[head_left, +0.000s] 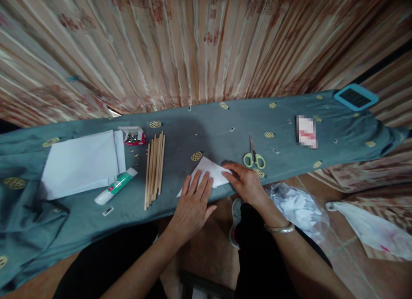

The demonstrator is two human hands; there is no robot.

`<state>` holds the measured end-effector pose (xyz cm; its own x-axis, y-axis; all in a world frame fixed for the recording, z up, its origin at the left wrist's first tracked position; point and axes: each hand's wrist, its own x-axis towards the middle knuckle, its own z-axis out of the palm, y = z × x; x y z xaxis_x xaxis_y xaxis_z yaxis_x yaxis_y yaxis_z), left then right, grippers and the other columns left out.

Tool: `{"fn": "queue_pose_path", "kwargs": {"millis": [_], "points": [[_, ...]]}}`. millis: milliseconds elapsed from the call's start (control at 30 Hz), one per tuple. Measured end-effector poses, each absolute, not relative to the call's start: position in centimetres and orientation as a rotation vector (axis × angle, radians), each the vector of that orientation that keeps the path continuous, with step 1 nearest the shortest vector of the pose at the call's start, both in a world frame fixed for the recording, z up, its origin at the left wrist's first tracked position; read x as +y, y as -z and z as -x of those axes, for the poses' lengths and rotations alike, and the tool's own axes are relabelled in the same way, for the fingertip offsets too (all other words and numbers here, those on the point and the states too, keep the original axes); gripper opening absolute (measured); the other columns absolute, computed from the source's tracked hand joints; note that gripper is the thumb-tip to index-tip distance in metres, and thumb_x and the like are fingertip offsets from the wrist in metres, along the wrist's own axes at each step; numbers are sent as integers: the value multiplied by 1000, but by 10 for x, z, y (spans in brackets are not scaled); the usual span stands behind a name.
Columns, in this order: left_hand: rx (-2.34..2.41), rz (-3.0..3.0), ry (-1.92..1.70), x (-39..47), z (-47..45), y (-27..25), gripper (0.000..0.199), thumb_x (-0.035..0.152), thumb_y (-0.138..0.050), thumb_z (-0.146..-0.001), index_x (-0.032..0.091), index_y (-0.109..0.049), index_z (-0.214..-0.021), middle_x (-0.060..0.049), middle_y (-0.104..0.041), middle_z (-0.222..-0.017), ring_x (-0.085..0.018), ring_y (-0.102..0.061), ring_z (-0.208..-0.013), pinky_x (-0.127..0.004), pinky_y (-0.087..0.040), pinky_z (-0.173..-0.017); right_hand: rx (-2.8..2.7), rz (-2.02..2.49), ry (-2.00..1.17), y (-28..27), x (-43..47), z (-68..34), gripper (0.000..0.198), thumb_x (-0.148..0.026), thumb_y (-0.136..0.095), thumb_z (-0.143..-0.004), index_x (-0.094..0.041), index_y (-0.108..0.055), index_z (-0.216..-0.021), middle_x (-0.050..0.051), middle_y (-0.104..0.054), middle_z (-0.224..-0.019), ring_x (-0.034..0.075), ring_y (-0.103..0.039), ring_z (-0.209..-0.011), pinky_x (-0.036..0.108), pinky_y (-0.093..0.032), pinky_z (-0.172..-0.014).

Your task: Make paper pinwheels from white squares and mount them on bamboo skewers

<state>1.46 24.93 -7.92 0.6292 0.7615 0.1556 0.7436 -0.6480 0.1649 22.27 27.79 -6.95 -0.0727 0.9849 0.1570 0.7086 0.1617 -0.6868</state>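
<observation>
Many yellow pineapples [196, 156] dot the blue-grey cloth [209, 123], which covers a long table across the middle of the frame. A tan and red curtain [180, 54] hangs in folds along the top. Brown floor tiles [349, 264] show at the lower right, with a clear bag [298, 209] and a white bag [373, 226] on them.

A piece of white paper [215, 167] with a pointy top lies just below the middle of the frame, near the table's front edge. The left hand [193, 204] is open and lies flat on it, fingers a little apart and thumb sticking out to the right. The right hand [246, 181] is bent and pinches the paper's right corner between thumb and fingers. A shiny bracelet [280, 229] is on that wrist.

Green-handled scissors [253, 153] lie near the right hand. Left of the left hand are thin wooden sticks [155, 170], a green and white tube [116, 186] and a paper stack [80, 161].
</observation>
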Motion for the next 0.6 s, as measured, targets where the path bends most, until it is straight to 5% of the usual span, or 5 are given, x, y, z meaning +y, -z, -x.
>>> {"fn": "queue_pose_path", "kwargs": {"millis": [600], "points": [[1275,-2790,-290,250,-15,83,66,44,-59,-89,8,-41,-142,-18,-41,-151,-38,-32,-142,-55,-29,-115,-2071,1566,-252,69,275,-221,26,-29,-51,-94,-15,-68,-108,12,-74,-103,25,-67,-95,41,-53,-90]]}}
